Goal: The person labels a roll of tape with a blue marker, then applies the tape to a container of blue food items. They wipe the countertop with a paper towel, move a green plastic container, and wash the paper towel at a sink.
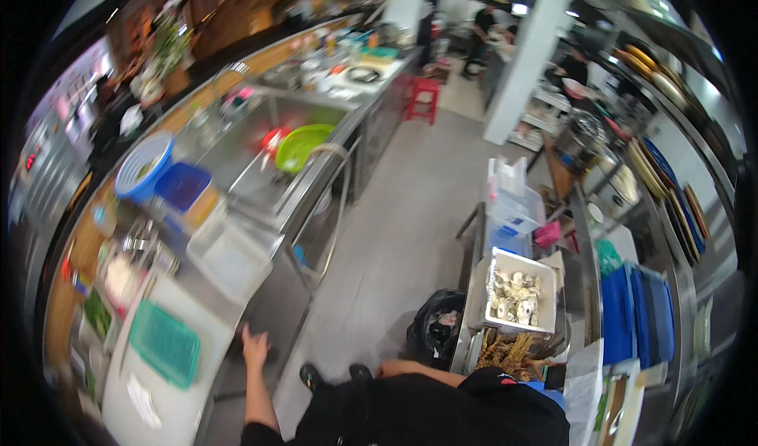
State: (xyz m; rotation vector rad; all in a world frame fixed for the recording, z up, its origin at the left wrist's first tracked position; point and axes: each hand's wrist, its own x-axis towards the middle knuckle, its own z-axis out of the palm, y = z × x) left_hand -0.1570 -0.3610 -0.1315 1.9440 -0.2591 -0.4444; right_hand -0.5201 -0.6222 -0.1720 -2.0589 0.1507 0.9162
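Note:
My left hand hangs beside the counter's edge, fingers spread and apparently empty. Close to it lies a white cutting board with a green plastic lid and a crumpled white paper or cloth on it. My right hand is low in front of my body, partly blurred; its fingers cannot be made out well. Right of it are a black-bagged bin and a white box of pale oyster-like shellfish or mushrooms.
A steel sink holds a green basket. Beside it stand a blue basket and a clear plastic tray. A hose hangs over the sink's edge. A red stool, a pillar and other people are farther off.

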